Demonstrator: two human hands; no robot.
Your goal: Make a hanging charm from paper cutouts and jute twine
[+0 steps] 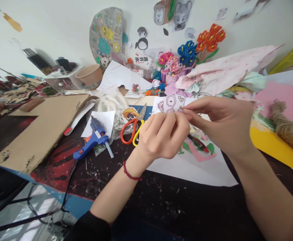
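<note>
We've got right hand (224,122) grip clamped on drawn paper (171,102); left hand (164,134) curled alongside, can't tell its grip. Glue gun (94,140) left.

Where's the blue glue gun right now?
In the head view, the blue glue gun lies left of the red-handled scissors, partly on white paper.

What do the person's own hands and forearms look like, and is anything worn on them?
Both hands are ungloved. The left hand has a thin, dark red cord bracelet at the wrist and a black sleeve further up the forearm. The right hand shows no wristband, and no sleeve is visible there.
</note>
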